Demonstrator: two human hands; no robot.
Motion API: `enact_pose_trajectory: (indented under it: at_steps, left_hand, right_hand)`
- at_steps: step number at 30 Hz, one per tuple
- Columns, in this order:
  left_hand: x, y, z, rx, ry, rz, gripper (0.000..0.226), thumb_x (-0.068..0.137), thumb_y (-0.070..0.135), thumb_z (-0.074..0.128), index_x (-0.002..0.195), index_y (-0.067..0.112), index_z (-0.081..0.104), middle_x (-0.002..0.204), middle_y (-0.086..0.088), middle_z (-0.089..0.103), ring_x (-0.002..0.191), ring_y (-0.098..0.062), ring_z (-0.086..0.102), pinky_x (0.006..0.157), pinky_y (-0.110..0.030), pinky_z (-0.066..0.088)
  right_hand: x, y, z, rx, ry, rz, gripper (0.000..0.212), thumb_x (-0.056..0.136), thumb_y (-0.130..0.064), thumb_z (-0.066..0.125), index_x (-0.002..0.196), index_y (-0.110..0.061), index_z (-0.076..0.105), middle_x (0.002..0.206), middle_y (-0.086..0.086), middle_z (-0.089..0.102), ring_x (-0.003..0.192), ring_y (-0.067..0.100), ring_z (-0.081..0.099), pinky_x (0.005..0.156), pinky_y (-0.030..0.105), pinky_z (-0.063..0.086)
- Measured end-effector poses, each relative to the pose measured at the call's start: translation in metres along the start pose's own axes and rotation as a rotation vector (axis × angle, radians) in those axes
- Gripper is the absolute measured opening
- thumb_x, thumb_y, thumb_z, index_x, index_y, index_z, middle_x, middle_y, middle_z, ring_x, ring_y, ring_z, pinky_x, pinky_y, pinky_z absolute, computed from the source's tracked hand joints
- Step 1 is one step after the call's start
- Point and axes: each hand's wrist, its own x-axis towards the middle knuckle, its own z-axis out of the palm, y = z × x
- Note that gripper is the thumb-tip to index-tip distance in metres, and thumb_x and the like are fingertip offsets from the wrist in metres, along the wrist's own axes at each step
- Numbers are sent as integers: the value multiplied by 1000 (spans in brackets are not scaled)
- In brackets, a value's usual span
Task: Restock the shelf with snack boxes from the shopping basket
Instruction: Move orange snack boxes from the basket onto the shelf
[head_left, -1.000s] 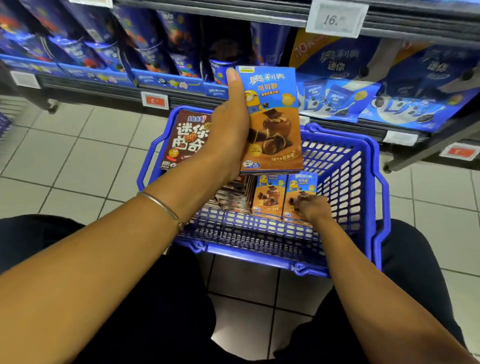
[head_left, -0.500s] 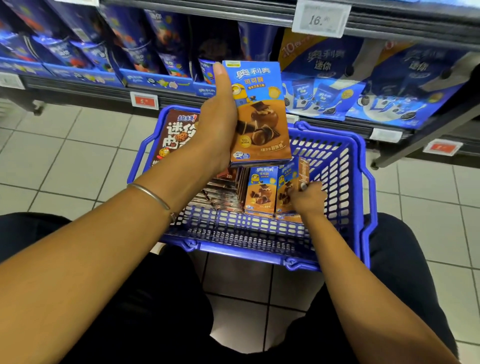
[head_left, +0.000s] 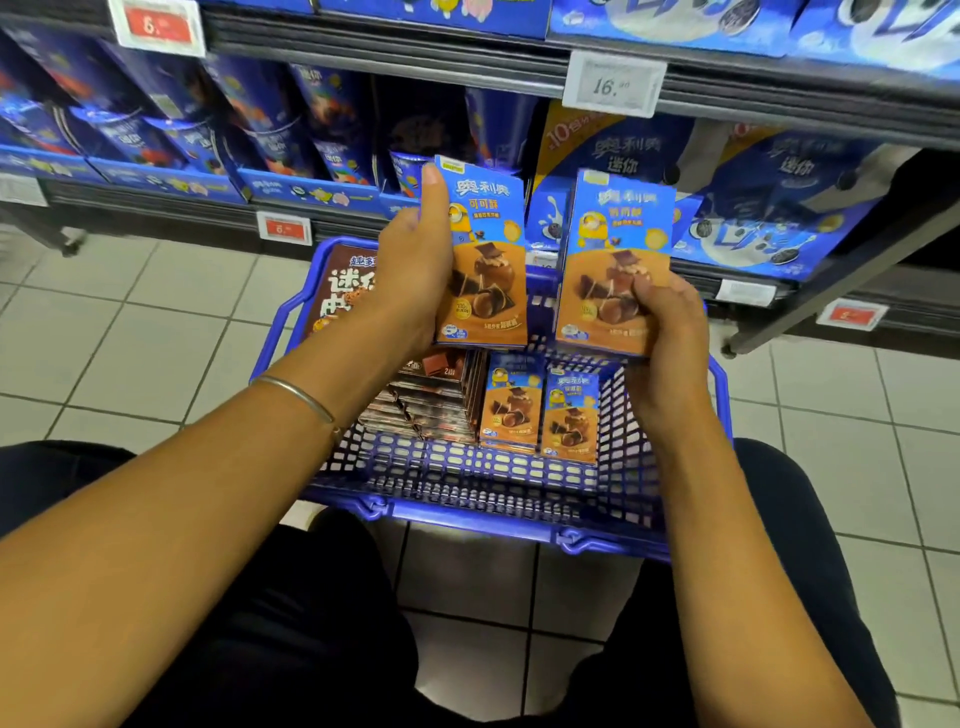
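My left hand (head_left: 415, 270) grips a blue-and-orange snack box (head_left: 485, 249) upright above the blue shopping basket (head_left: 467, 499). My right hand (head_left: 662, 332) grips a second matching snack box (head_left: 613, 239) by its lower right corner, level with the first. Two more of these boxes (head_left: 540, 410) stand in the basket beside a stack of brown boxes (head_left: 426, 400), and a large brown box (head_left: 343, 291) leans at the basket's far left. The low shelf (head_left: 322, 200) behind holds rows of blue snack packs.
Large blue cookie packs (head_left: 779, 202) fill the shelf at right. Price tags (head_left: 613, 85) hang on the shelf rails. A slanted metal shelf support (head_left: 841, 275) runs down to the tiled floor (head_left: 130, 332) at right. My dark-clad knees flank the basket.
My right hand has lifted a snack box out of the basket and raised it beside the box in my left hand. The view has tilted upward toward the shelves.
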Motion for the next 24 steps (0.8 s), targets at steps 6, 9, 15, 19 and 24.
enact_pose_trajectory:
  at_steps: [6, 9, 15, 19, 24]
  left_hand:
    - [-7, -8, 9, -9, -95, 0, 54, 101, 71, 41, 103, 21, 61, 99, -12, 75, 90, -31, 74, 84, -55, 62]
    - [-10, -9, 10, -15, -131, -8, 57, 102, 69, 42, 107, 18, 67, 101, -7, 77, 92, -31, 75, 87, -58, 61]
    - [-17, -7, 13, -58, -189, -35, 73, 102, 74, 30, 122, 21, 77, 112, -7, 80, 105, -30, 77, 99, -54, 59]
    - [-17, 1, 8, -7, -335, 35, 73, 96, 77, 43, 126, 18, 74, 115, -9, 79, 102, -29, 78, 87, -45, 64]
    - [-14, 2, 3, 0, -303, 48, 58, 96, 57, 67, 129, 10, 69, 108, -10, 81, 93, -28, 80, 75, -40, 66]
  right_hand:
    - [-9, -8, 26, -82, -156, 15, 32, 81, -27, 62, 111, -15, 62, 100, 8, 74, 87, 23, 71, 78, 39, 56]
    - [-13, 1, 34, -108, -219, 50, 28, 91, -25, 57, 118, -16, 58, 100, 2, 75, 91, 20, 71, 77, 38, 56]
    - [-20, 7, 42, -61, -279, 121, 32, 106, -18, 48, 138, -12, 52, 116, 3, 74, 103, 20, 72, 88, 43, 56]
    - [-21, 4, 45, -100, -270, 109, 34, 107, -18, 48, 140, -14, 51, 116, 3, 73, 103, 21, 71, 99, 50, 53]
    - [-14, 15, 38, 34, -357, 192, 47, 104, -46, 46, 134, -12, 59, 127, 11, 69, 115, 31, 66, 96, 48, 52]
